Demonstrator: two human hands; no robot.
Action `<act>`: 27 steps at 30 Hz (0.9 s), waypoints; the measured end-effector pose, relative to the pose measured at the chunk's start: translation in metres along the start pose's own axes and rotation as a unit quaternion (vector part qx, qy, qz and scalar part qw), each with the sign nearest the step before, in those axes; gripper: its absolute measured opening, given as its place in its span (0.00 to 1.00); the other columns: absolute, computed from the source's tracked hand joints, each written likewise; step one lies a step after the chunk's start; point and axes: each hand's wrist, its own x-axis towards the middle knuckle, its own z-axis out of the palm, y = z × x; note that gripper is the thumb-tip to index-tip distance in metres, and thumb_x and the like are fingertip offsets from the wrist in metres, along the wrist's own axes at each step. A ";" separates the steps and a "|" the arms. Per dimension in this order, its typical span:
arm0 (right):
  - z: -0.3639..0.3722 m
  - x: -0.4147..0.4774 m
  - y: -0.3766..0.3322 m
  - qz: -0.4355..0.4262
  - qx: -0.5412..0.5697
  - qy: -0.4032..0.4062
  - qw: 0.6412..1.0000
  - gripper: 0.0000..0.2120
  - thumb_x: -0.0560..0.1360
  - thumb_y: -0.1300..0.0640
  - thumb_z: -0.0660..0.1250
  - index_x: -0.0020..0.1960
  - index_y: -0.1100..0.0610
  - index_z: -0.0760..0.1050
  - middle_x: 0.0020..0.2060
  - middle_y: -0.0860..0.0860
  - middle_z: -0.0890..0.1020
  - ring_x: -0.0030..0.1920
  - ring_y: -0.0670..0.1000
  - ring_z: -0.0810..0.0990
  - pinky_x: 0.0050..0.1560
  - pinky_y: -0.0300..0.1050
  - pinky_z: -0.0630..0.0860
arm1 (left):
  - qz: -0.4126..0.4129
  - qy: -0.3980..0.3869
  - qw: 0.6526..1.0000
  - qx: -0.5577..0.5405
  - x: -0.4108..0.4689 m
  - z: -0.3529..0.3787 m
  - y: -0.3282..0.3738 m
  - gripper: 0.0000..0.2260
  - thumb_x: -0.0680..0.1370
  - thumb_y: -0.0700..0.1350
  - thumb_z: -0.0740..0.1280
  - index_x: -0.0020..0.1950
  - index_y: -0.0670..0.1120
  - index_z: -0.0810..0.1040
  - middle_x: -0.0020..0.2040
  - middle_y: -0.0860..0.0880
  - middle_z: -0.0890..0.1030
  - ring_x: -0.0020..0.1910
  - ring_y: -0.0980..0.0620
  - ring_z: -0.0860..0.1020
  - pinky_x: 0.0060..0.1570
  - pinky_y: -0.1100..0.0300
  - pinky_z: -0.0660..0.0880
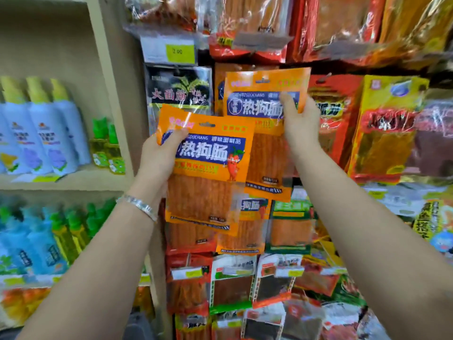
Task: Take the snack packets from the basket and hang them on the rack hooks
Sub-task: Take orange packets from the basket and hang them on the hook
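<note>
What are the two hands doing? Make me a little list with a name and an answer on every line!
left hand: grips the lower orange plastic snack packet at its upper left edge
right hand: holds the upper orange plastic snack packet, raised in front of the hanging packets
hung on a hook yet: cannot tell
left wrist: silver bracelet
beside the rack: pale blue bottles with yellow caps on a beige shelf
basket: not in view
</note>
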 end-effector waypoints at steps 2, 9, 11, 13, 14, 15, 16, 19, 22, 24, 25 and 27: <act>0.010 0.017 0.000 0.009 0.024 0.012 1.000 0.10 0.77 0.51 0.65 0.37 0.51 0.72 0.34 0.49 0.76 0.32 0.40 0.72 0.36 0.38 0.68 | -0.005 -0.014 1.000 -0.026 0.014 0.012 0.002 0.05 0.71 0.49 0.72 0.38 0.49 0.80 0.34 0.53 0.84 0.31 0.54 0.82 0.28 0.62 0.76; 0.028 0.053 0.005 0.034 0.105 0.012 0.994 0.08 0.77 0.52 0.65 0.39 0.50 0.75 0.37 0.44 0.81 0.41 0.45 0.80 0.45 0.43 0.76 | 0.004 -0.062 0.997 -0.036 0.046 0.041 0.002 0.09 0.71 0.50 0.72 0.45 0.47 0.77 0.35 0.51 0.85 0.34 0.52 0.83 0.30 0.59 0.78; 0.031 0.058 0.007 0.034 0.129 -0.001 0.991 0.09 0.77 0.54 0.65 0.38 0.50 0.74 0.34 0.44 0.80 0.35 0.40 0.79 0.36 0.35 0.75 | 0.004 -0.085 0.996 -0.035 0.051 0.045 0.000 0.10 0.72 0.51 0.72 0.46 0.47 0.77 0.38 0.50 0.85 0.37 0.50 0.84 0.33 0.58 0.79; 0.034 0.062 0.009 0.037 0.130 -0.007 0.991 0.09 0.77 0.55 0.65 0.38 0.51 0.73 0.34 0.44 0.79 0.31 0.38 0.78 0.32 0.32 0.73 | 0.007 -0.101 0.994 -0.035 0.056 0.048 -0.002 0.09 0.72 0.51 0.72 0.45 0.48 0.77 0.40 0.49 0.85 0.39 0.49 0.84 0.36 0.56 0.80; 0.036 0.063 0.011 0.040 0.134 -0.010 0.990 0.09 0.77 0.55 0.65 0.38 0.51 0.72 0.34 0.44 0.79 0.30 0.38 0.77 0.31 0.31 0.72 | 0.009 -0.107 0.993 -0.037 0.058 0.048 -0.003 0.08 0.72 0.51 0.72 0.45 0.49 0.78 0.40 0.49 0.86 0.39 0.49 0.84 0.37 0.56 0.81; 0.037 0.065 0.014 0.041 0.138 -0.015 0.989 0.10 0.77 0.56 0.65 0.37 0.51 0.72 0.33 0.44 0.78 0.29 0.37 0.77 0.30 0.30 0.71 | 0.012 -0.111 0.993 -0.040 0.060 0.049 -0.005 0.07 0.73 0.51 0.71 0.44 0.50 0.79 0.40 0.49 0.86 0.40 0.49 0.84 0.37 0.56 0.81; 0.038 0.066 0.016 0.039 0.140 -0.020 0.989 0.10 0.77 0.56 0.65 0.37 0.51 0.71 0.33 0.44 0.78 0.29 0.37 0.76 0.30 0.30 0.70 | 0.013 -0.112 0.993 -0.040 0.061 0.050 -0.006 0.06 0.73 0.52 0.71 0.43 0.50 0.79 0.41 0.49 0.86 0.40 0.49 0.84 0.36 0.56 0.81; 0.040 0.070 0.022 0.037 0.128 -0.024 0.991 0.11 0.77 0.56 0.65 0.35 0.51 0.70 0.31 0.43 0.77 0.29 0.38 0.75 0.31 0.32 0.70 | 0.008 -0.111 0.993 -0.043 0.065 0.054 -0.007 0.06 0.73 0.53 0.72 0.43 0.51 0.80 0.40 0.50 0.86 0.39 0.50 0.84 0.32 0.59 0.79; 0.040 0.072 0.027 0.041 0.126 -0.030 0.991 0.11 0.76 0.54 0.65 0.34 0.49 0.72 0.30 0.42 0.79 0.32 0.42 0.78 0.33 0.35 0.72 | 0.009 -0.107 0.993 -0.046 0.070 0.056 -0.008 0.07 0.73 0.53 0.71 0.44 0.51 0.80 0.40 0.50 0.86 0.38 0.51 0.84 0.30 0.62 0.78; 0.039 0.074 0.032 0.043 0.123 -0.034 0.991 0.11 0.76 0.53 0.65 0.34 0.49 0.73 0.32 0.43 0.81 0.36 0.44 0.80 0.36 0.38 0.75 | 0.007 -0.100 0.994 -0.049 0.074 0.057 -0.010 0.08 0.73 0.53 0.72 0.44 0.51 0.79 0.40 0.50 0.86 0.38 0.51 0.84 0.30 0.62 0.78; 0.039 0.074 0.034 0.042 0.117 -0.032 0.992 0.11 0.76 0.52 0.66 0.34 0.49 0.73 0.34 0.45 0.81 0.38 0.46 0.81 0.39 0.41 0.76 | 0.005 -0.097 0.994 -0.048 0.076 0.058 -0.011 0.08 0.72 0.54 0.72 0.45 0.51 0.79 0.40 0.50 0.86 0.38 0.51 0.84 0.30 0.61 0.78; 0.041 0.078 0.036 0.024 0.083 -0.022 0.996 0.09 0.77 0.51 0.64 0.38 0.51 0.73 0.39 0.51 0.81 0.41 0.49 0.80 0.43 0.45 0.75 | 0.005 -0.091 0.995 -0.047 0.079 0.059 -0.013 0.09 0.72 0.54 0.72 0.45 0.51 0.79 0.41 0.50 0.86 0.39 0.50 0.85 0.32 0.60 0.79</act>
